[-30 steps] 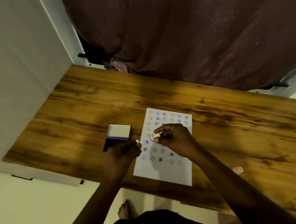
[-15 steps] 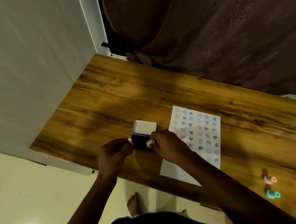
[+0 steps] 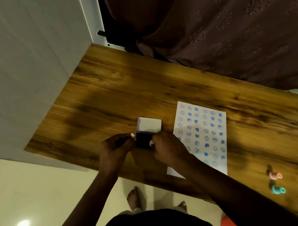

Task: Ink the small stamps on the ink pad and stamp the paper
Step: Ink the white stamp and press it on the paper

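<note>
Landmark: the open ink pad (image 3: 144,142), a small dark blue square tray with its white lid (image 3: 150,124) hinged up on the far side, lying on the worktop.

Nearest me: my bare feet on the pale glossy floor (image 3: 43,192), just short of the worktop's near edge.

My left hand (image 3: 114,150): touching the pad's left edge, fingers curled closed around a small white-tipped stamp (image 3: 132,134), whose pale end shows at my fingertips beside the pad's far left corner.

My right hand (image 3: 168,148): at the pad's right side, fingers pinched closed on a second small round pale stamp (image 3: 150,143), whose face sits on the dark ink surface near the pad's right edge.

Wooden worktop (image 3: 106,98), brown grain with dark streaks: carries the pad and everything below.

White rectangular sheet of paper (image 3: 204,135): just right of the pad, lying flat, covered in rows of blue stamped marks, some smiley faces, some solid hearts. My right forearm crosses its near left corner.

Two small ring-shaped plastic items, one pink (image 3: 276,175) and one teal (image 3: 278,190): well right of the pad, beyond the paper, near the worktop's front edge. Too blurred to tell more.

Dark maroon patterned curtain (image 3: 218,33): beyond the pad, hanging past the worktop's far edge.

White wall panel (image 3: 22,70): left of the pad, meeting the worktop's left end.
</note>
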